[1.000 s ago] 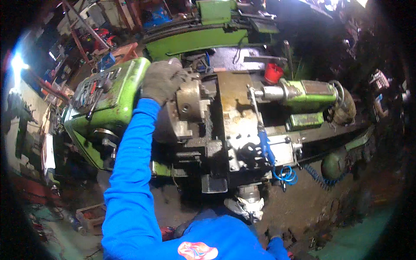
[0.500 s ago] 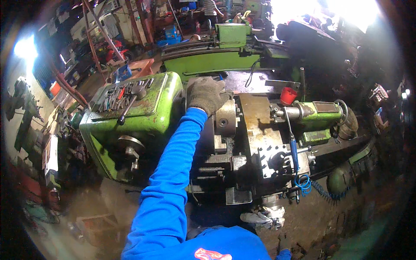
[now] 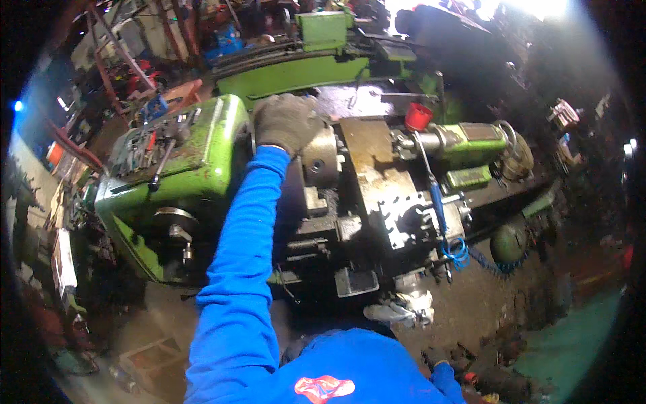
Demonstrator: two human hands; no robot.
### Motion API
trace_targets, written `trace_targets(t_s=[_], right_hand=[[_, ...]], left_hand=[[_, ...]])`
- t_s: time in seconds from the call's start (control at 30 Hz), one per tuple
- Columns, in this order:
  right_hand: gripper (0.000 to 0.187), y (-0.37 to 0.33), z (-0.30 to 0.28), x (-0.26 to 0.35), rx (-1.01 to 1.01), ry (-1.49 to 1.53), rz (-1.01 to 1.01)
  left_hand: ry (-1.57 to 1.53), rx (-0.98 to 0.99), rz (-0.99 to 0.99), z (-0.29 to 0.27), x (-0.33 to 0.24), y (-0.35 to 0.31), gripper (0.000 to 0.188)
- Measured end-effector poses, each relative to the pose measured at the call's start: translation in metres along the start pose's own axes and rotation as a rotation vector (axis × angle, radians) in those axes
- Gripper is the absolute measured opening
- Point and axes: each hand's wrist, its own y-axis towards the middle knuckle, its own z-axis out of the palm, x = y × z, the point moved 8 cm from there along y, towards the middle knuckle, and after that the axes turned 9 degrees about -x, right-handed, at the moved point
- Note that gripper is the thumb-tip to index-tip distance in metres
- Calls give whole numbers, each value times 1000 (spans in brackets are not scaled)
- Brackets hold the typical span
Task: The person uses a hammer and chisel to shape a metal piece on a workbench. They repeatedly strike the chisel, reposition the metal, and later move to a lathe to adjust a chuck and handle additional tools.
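Observation:
My left hand point(image 3: 288, 123), in a dark grey work glove, rests over the top of the lathe chuck point(image 3: 321, 161). Its fingers curl toward the chuck's far side, where their tips are hidden. The steel chuck sits beside the green headstock point(image 3: 219, 145) and has stepped jaws. At the lower right, the blue sleeve point(image 3: 445, 378) of my right arm shows; my right hand point(image 3: 435, 357) is small and dark at its end, too unclear to read its fingers. To the right of the chuck stand the carriage with its tool post point(image 3: 404, 219) and the green tailstock point(image 3: 474, 143).
Several hand tools point(image 3: 138, 149) lie on the headstock. A red cup point(image 3: 418, 117) stands behind the tailstock spindle. A blue-handled air gun point(image 3: 437, 202) with a coiled blue hose hangs over the carriage. White gloves or rags point(image 3: 397, 312) cover a handwheel in front. Another green lathe point(image 3: 296, 77) stands behind.
The whole view has shifted, so the machine sits further left and higher. My left hand stays on the chuck, its fingers turned more to the far side. More of my right sleeve shows.

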Motion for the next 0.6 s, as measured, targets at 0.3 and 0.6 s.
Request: trace_targets(t_s=[0.3, 0.6], right_hand=[[52, -18, -84, 68, -332, 208, 193], [36, -74, -68, 36, -248, 23, 168]], left_hand=[[-353, -750, 197, -45, -28, -85, 31], [-437, 265, -452, 42, -119, -466, 37]])
